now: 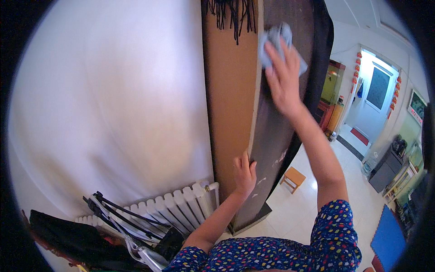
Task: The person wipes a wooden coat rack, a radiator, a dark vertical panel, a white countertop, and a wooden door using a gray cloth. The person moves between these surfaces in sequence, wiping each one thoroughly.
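A light blue cloth [277,47] is pressed under my right hand [283,78] against the upper part of a tall dark wooden panel [272,125], which looks like the side of a cabinet. Lower down, my left hand [245,173] rests at the panel's pale front edge, its fingers curled round it, beside a brown board [231,102]. Black fringe [234,17] hangs over the top of that board. Scuffs mark the lower part of the dark panel.
A white radiator [170,207] stands low against the wall, with black straps and dark fabric [64,231] before it. Right of the panel, a small wooden stool [293,178] is on the tiled floor. Farther off are a white door [377,91], a dark cabinet [385,170] and a blue mat [389,238].
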Motion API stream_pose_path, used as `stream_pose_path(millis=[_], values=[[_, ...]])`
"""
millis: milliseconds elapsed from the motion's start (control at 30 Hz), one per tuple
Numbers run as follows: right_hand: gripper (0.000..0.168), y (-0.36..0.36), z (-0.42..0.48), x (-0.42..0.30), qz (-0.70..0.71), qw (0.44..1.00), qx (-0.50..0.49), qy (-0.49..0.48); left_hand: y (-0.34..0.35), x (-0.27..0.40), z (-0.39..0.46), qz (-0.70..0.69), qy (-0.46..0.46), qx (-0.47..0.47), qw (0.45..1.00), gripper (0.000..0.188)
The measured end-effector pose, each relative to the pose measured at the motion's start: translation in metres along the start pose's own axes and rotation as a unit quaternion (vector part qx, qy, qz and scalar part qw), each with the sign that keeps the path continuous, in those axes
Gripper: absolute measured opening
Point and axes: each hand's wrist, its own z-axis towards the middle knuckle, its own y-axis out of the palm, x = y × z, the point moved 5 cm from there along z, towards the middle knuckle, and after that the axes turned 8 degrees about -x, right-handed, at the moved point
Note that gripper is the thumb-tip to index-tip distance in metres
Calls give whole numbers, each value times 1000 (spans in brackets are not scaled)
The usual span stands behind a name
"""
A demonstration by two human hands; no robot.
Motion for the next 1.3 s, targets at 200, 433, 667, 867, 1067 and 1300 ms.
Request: stream_pose_path(millis=[200, 433, 667, 867, 1067, 1300], values=[[62, 5, -158, -21, -3, 975, -180, -128, 13, 7, 2, -12, 33, -5, 999, 54], [51, -18, -64, 40, -42, 995, -62, 65, 4, 6, 2, 13, -11, -19, 1000, 57], [54, 20, -152, -13, 1, 978, -7, 209, -2, 6, 3, -16, 0, -22, 1000, 53], [60, 24, -240, -56, 9, 980, -138, 143, -12, 7, -1, -57, 37, -34, 997, 52], [55, 8, -202, -3, -4, 957, -5, 291, -14, 2, -8, -86, 28, -67, 994, 48], [55, 39, -300, -46, 7, 876, 27, 481, -15, -9, -10, -78, 43, -107, 990, 47]])
